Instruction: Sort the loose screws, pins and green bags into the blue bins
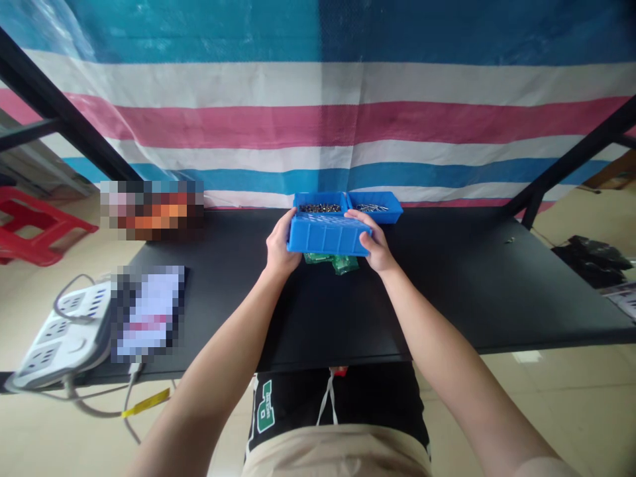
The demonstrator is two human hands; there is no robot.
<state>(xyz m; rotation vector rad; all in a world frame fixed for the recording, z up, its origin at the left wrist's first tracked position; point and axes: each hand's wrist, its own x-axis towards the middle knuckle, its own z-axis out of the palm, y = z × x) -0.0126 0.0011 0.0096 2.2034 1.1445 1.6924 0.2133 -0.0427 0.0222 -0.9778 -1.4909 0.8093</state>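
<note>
Both my hands grip a blue plastic bin [325, 235] lifted a little above the black table [447, 291]. My left hand [281, 246] clasps its left end, and my right hand [375, 244] clasps its right end, thumb over the rim. The bin holds small metal parts at its back. A second blue bin [377, 207] with metal parts sits behind it to the right. Green packets [338, 262] lie on the table under the held bin, partly hidden.
A white power strip [64, 334] with a grey cable sits at the table's left front corner, beside a blurred-out flat item. A red stool [34, 228] stands on the floor at left. Black frame posts rise at both sides, with a striped tarp behind.
</note>
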